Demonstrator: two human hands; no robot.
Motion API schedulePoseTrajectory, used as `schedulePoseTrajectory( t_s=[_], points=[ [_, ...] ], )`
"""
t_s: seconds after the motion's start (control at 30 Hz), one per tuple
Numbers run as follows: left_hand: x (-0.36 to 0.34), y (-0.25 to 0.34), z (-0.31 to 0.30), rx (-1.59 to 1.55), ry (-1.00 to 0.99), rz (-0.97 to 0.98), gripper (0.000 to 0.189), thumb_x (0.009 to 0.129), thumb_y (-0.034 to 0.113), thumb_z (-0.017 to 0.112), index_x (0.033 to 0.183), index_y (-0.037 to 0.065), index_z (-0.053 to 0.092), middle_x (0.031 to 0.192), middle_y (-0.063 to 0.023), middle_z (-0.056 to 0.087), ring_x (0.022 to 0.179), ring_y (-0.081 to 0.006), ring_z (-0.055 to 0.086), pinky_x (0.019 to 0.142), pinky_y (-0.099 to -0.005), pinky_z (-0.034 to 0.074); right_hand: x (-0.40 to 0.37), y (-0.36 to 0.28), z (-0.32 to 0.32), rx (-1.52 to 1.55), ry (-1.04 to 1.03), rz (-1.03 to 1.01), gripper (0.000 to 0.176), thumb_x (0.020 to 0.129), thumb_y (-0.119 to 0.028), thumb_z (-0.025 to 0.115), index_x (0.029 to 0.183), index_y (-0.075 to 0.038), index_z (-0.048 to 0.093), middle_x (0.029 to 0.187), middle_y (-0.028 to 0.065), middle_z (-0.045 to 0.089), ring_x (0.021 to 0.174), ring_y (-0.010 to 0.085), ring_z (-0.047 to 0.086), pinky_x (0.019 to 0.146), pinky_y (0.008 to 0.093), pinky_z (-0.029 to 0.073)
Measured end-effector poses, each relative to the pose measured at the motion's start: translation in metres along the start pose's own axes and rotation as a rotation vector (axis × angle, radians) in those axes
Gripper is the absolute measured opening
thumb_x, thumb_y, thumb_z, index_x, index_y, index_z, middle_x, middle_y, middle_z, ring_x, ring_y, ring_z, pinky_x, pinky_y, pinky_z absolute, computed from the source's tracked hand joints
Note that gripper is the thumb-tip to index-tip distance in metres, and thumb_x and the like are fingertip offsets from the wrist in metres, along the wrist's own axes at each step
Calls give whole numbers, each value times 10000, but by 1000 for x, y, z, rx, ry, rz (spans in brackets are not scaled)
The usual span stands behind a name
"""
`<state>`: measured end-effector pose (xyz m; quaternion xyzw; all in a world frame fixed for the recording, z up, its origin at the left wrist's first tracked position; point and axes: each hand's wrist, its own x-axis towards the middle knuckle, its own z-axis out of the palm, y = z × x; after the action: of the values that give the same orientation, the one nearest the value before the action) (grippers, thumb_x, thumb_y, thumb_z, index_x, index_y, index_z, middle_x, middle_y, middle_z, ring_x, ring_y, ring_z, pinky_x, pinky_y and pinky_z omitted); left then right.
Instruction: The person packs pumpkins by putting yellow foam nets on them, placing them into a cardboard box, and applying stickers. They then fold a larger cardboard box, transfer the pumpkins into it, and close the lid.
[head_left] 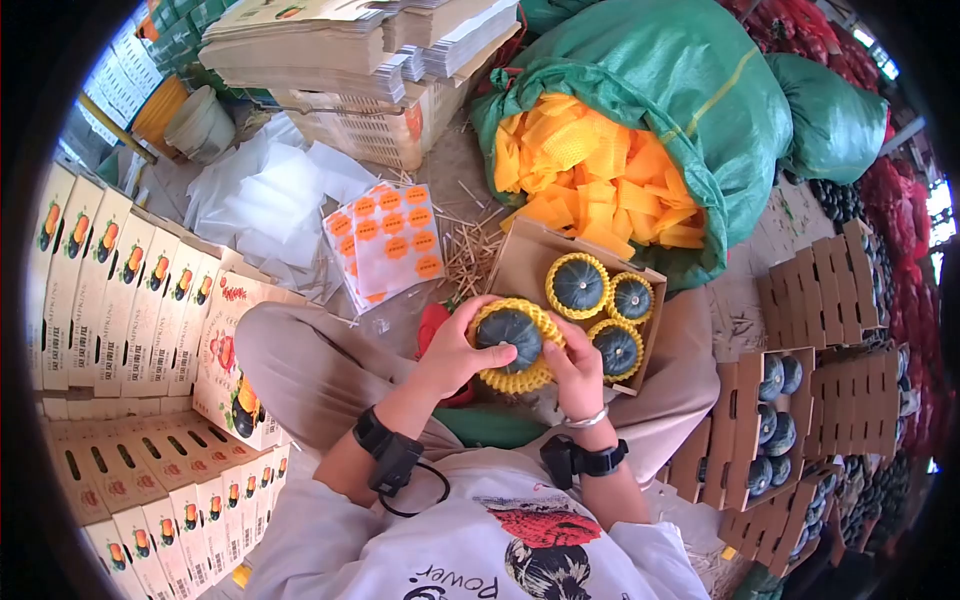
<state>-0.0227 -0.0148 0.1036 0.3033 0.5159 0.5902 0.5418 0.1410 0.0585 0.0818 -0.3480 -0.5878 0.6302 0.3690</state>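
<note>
I hold a small dark green pumpkin (509,333) wrapped in a yellow foam net (515,378) between both hands, above my lap. My left hand (455,350) grips its left side, fingers curled over the top. My right hand (577,370) grips its right side. Just beyond it lies an open cardboard box (520,258) holding three netted pumpkins (579,285).
A green sack (690,95) full of yellow foam nets (590,175) lies ahead. Sheets of orange round stickers (390,240) lie on the floor. Printed boxes (120,290) are stacked at left. Flat cartons (330,40) are piled at the back. Boxes of pumpkins (765,430) stand at right.
</note>
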Motion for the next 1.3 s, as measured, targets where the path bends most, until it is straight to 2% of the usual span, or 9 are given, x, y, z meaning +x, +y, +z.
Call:
schedulePoseTrajectory(
  t_s=[0.17,0.43,0.57,0.63,0.7,0.83,0.93,1.17,1.3],
  points=[
    [7,-17,11,-101,-15,-197,637,656,34,768,1176,40,401,1078,-50,488,1012,-156,502,882,-299,414,4,4,-3,816,-184,389,409,895,-169,524,1252,15,450,1265,104,477,1132,195,472,963,320,375],
    [17,-35,10,-177,155,-278,715,653,232,799,1148,-42,362,1038,-119,502,971,-171,522,843,-310,438,4,22,5,799,-222,331,619,856,-221,592,1381,-125,278,1265,102,461,1144,222,467,969,355,382],
    [17,-18,15,738,32,-87,809,637,408,765,1187,-29,364,1101,-177,500,1020,-269,528,884,-373,420,13,48,4,1069,-101,561,492,911,-406,456,1267,-71,397,1184,125,526,1081,249,525,930,383,428],
    [17,2,24,1463,193,471,814,585,370,775,1209,11,393,1161,-212,444,1056,-328,493,898,-403,411,23,43,0,1132,-86,642,473,933,-429,386,1195,-42,457,1113,121,567,1025,239,559,905,367,448],
    [33,5,25,1320,-121,563,767,565,329,769,1197,47,437,1187,-199,418,1070,-347,472,898,-405,412,37,48,2,1143,-146,689,446,943,-418,369,1150,-45,499,1100,118,577,1008,230,568,864,351,466],
    [90,-5,7,1123,6,571,641,567,260,744,1142,91,516,1182,-165,410,1062,-364,466,897,-412,412,93,39,-17,-475,72,92,236,890,-236,489,1046,-95,597,992,89,609,908,263,569,815,363,451],
    [136,-15,19,1232,89,653,636,562,215,735,1145,101,510,1158,-157,417,1041,-354,473,876,-424,418,121,48,-36,-1398,-51,-324,368,688,-253,618,1030,-118,618,1195,78,506,1163,268,390,935,516,295],
    [177,-63,19,1666,-59,430,709,597,280,764,1202,80,454,1182,-150,398,1098,-336,398,956,-430,297,126,42,-47,-1426,-164,-194,457,659,-217,634,1095,-107,551,1188,97,487,1165,301,399,962,554,264],
    [174,-51,25,1666,-81,311,755,640,334,745,1267,84,407,1248,-174,352,1168,-355,331,981,-449,269,152,32,-86,-637,-154,-109,386,706,-192,626,1068,-68,577,1212,149,492,1112,335,461,954,461,342]
  ],
)
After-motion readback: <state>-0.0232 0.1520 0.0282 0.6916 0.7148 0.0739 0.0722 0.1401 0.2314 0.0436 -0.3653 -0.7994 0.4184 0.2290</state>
